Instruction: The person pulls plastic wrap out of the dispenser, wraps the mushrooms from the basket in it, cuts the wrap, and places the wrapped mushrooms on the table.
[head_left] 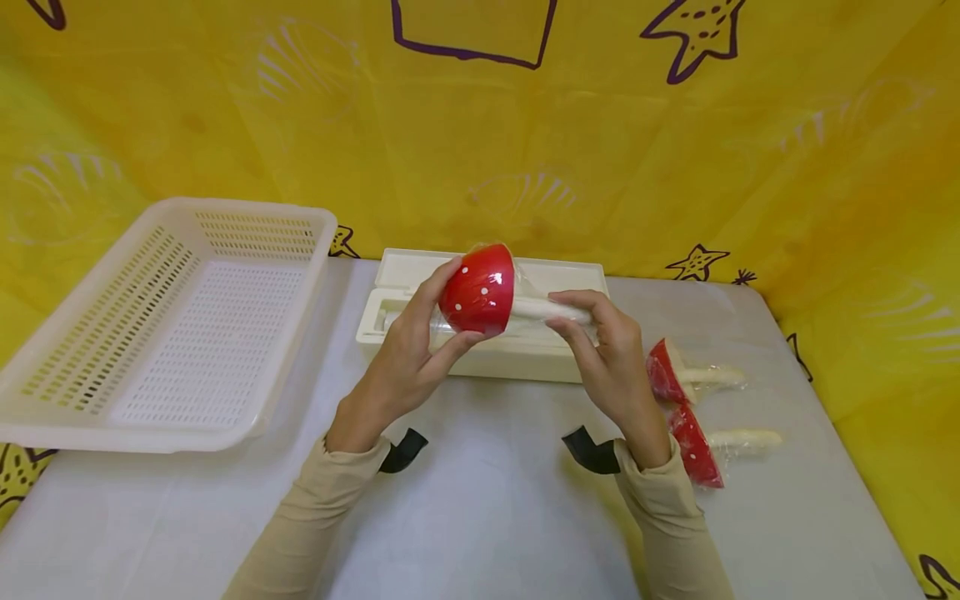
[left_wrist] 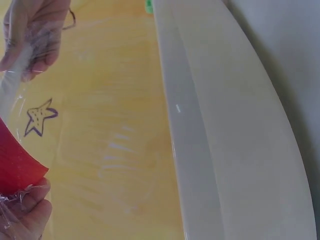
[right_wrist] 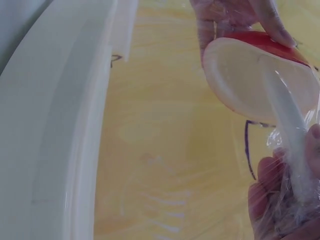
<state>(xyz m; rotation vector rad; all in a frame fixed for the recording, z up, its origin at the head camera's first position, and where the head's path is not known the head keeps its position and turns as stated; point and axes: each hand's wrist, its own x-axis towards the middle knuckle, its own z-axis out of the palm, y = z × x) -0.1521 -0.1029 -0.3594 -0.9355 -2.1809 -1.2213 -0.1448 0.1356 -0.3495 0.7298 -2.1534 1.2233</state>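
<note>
A toy mushroom (head_left: 480, 292) with a white-dotted red cap and a pale stem is held sideways over a cream box (head_left: 517, 363). My left hand (head_left: 408, 358) grips the cap between thumb and fingers. At the other end, my right hand (head_left: 611, 354) pinches the stem. Clear plastic film covers the mushroom, and its wrinkles show around the stem (right_wrist: 287, 120) in the right wrist view. The pale underside of the cap faces the right hand. Behind the hands, the box's lid (head_left: 420, 265) is raised, and clear film lies inside.
Two more red-capped mushrooms (head_left: 696, 450) in clear film lie on the right of the table (head_left: 480, 517). To the left stands a white perforated basket (head_left: 318, 250). A yellow patterned cloth (head_left: 450, 150) hangs at the back and sides. Black curved pieces (head_left: 592, 450) project by both wrists.
</note>
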